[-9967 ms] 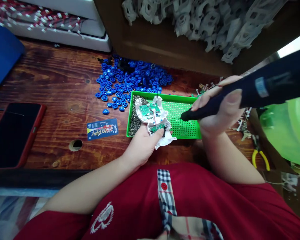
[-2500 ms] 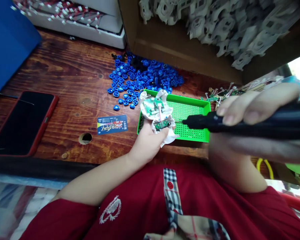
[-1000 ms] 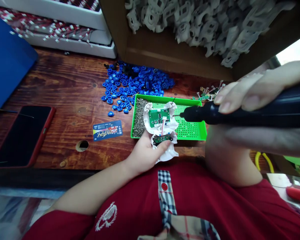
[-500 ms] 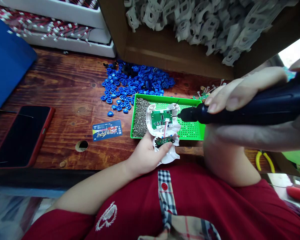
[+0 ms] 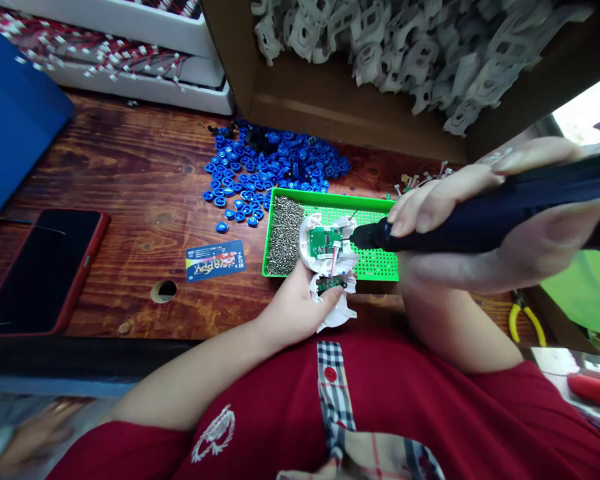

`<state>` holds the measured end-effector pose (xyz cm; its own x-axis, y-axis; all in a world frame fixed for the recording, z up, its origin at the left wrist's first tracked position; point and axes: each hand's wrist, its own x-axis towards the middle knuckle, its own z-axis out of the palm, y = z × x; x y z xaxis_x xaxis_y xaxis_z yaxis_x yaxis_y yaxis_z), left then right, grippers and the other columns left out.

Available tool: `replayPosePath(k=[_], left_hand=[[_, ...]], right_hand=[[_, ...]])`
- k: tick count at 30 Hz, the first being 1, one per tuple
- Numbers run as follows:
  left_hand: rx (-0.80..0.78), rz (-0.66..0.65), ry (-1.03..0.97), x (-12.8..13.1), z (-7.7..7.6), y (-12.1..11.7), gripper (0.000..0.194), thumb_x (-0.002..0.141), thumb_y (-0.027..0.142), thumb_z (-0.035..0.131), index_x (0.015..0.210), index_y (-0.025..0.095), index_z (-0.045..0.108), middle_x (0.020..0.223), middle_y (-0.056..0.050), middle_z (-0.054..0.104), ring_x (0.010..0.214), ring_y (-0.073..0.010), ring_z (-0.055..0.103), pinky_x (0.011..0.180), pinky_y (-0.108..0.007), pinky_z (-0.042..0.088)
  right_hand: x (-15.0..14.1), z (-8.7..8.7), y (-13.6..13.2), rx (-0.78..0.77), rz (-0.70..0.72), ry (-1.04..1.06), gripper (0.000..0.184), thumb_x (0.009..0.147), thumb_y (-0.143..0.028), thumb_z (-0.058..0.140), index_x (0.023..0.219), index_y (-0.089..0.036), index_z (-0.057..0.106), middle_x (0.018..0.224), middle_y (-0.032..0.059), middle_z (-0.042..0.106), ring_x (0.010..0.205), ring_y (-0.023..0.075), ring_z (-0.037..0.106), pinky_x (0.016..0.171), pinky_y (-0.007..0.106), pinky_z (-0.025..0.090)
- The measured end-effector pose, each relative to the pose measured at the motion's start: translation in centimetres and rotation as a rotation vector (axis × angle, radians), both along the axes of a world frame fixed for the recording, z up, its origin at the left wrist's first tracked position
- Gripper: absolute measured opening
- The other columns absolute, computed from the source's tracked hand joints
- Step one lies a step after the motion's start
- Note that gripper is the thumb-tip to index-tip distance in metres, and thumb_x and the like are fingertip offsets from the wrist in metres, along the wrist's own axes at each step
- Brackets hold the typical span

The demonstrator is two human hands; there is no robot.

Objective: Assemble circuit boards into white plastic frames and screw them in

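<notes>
My left hand (image 5: 295, 308) grips a white plastic shell (image 5: 336, 313) from below, with a green circuit board (image 5: 327, 241) seated in its upper part and a smaller board (image 5: 330, 283) lower down. My right hand (image 5: 485, 220) is wrapped around a dark electric screwdriver (image 5: 480, 217). Its tip touches the right edge of the green board. Both sit over a green perforated tray (image 5: 375, 263) with a heap of small screws (image 5: 283, 230) in its left end.
Blue plastic caps (image 5: 275, 160) lie piled behind the tray. A printed card (image 5: 215, 259) and a red-cased phone (image 5: 35, 267) lie to the left. A cardboard box of white shells (image 5: 405, 47) stands at the back. Yellow-handled pliers (image 5: 523, 319) rest at the right.
The screwdriver tip has come left from above the tray onto the green board. My left hand has shifted the shell slightly right and toward me.
</notes>
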<state>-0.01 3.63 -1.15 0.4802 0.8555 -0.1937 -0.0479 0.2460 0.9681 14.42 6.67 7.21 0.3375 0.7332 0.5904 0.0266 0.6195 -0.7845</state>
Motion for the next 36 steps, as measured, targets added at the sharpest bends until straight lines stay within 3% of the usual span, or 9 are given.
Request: replayPosePath(k=[2,7,13,20,30,33,36], left_hand=[[0.002,-0.011,0.033,0.0,0.2,0.4,0.044,0.074,0.024,0.066,0.116,0.017,0.054,0.123,-0.012,0.061,0.115,-0.0277,0.056,0.103,-0.046,0.039],[-0.155,0.027,-0.020,0.0,0.6,0.8,0.035,0.074,0.022,0.066,0.107,0.019,0.056,0.118,-0.009,0.065,0.106,-0.0253,0.062,0.092,-0.041,0.050],[-0.296,0.076,-0.137,0.3,0.4,0.5,0.030,0.071,0.020,0.069,0.098,0.019,0.056,0.116,-0.008,0.066,0.106,-0.0264,0.063,0.089,-0.043,0.052],[-0.337,0.063,-0.180,0.3,0.4,0.4,0.040,0.072,0.017,0.066,0.110,0.021,0.054,0.120,-0.008,0.064,0.111,-0.0275,0.060,0.091,-0.046,0.051],[-0.280,-0.011,-0.126,0.0,0.3,0.6,0.044,0.072,0.020,0.067,0.114,0.018,0.050,0.125,-0.012,0.060,0.116,-0.0291,0.056,0.094,-0.045,0.048],[-0.305,-0.058,-0.091,-0.2,0.4,0.7,0.047,0.073,0.021,0.066,0.115,0.016,0.047,0.126,-0.014,0.059,0.111,-0.0289,0.058,0.090,-0.045,0.049],[-0.322,-0.115,-0.067,-0.2,0.5,0.7,0.046,0.073,0.022,0.064,0.114,0.014,0.046,0.122,-0.016,0.060,0.100,-0.0265,0.063,0.086,-0.043,0.050]], right_hand=[[0.2,-0.3,0.3,0.110,0.000,0.053,0.034,0.078,-0.057,0.054,0.071,-0.025,0.044,0.042,-0.0087,0.045,0.032,0.0118,0.046,0.031,0.028,0.039],[2.8,-2.3,1.5,0.130,-0.094,0.143,0.016,0.085,-0.037,0.047,0.081,-0.022,0.051,0.048,-0.0062,0.047,0.035,0.0099,0.045,0.032,0.024,0.037],[4.2,-6.3,2.7,0.056,-0.097,0.022,0.014,0.083,-0.040,0.054,0.086,-0.026,0.055,0.048,-0.0070,0.046,0.035,0.0087,0.042,0.030,0.022,0.031],[4.4,-7.9,3.1,0.018,-0.078,-0.001,0.018,0.081,-0.042,0.057,0.089,-0.026,0.055,0.051,-0.0072,0.046,0.035,0.0092,0.044,0.031,0.021,0.033],[4.1,-8.1,3.2,0.065,-0.047,-0.056,0.014,0.082,-0.039,0.057,0.088,-0.026,0.054,0.051,-0.0076,0.047,0.036,0.0087,0.045,0.032,0.021,0.035],[3.9,-6.6,2.6,0.081,-0.096,-0.025,0.013,0.083,-0.035,0.054,0.088,-0.022,0.054,0.050,-0.0067,0.047,0.036,0.0084,0.046,0.032,0.021,0.036],[4.8,-3.5,0.8,0.089,-0.112,-0.013,0.016,0.082,-0.036,0.050,0.085,-0.021,0.054,0.052,-0.0064,0.048,0.039,0.0079,0.047,0.038,0.022,0.043]])
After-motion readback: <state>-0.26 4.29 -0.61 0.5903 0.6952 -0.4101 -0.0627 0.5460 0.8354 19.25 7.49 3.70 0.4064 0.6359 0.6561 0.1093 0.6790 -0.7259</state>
